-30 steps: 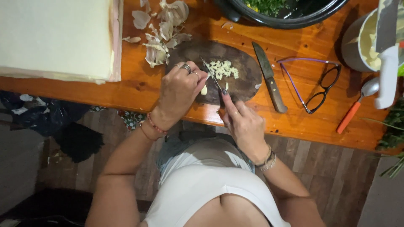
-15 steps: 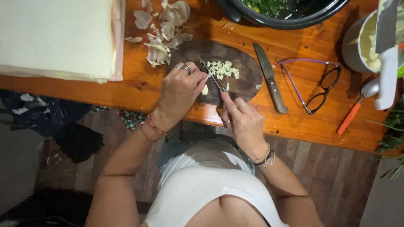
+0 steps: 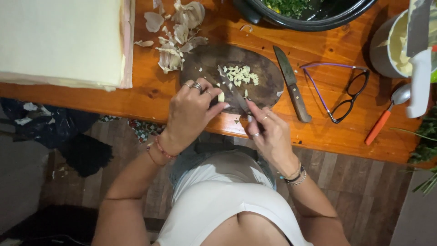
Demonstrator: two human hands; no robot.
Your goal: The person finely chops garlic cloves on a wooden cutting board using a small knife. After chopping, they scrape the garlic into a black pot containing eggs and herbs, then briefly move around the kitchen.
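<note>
The left hand point(image 3: 193, 107) pinches a garlic clove point(image 3: 221, 96), fingers closed, beside the knife point(image 3: 234, 93) gripped by the right hand point(image 3: 268, 132): a slipping blade could nick a fingertip

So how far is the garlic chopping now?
Done: a small pile of chopped garlic lies on the round board, with empty skins beside it. In hand: the left hand holds one clove and the right hand a knife. Left: that clove.

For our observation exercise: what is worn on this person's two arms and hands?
Both arms are bare, with no sleeves. The left hand wears several silver-coloured rings and a reddish beaded bracelet. The right hand wears rings and stacked wristbands, dark and pale.
</note>
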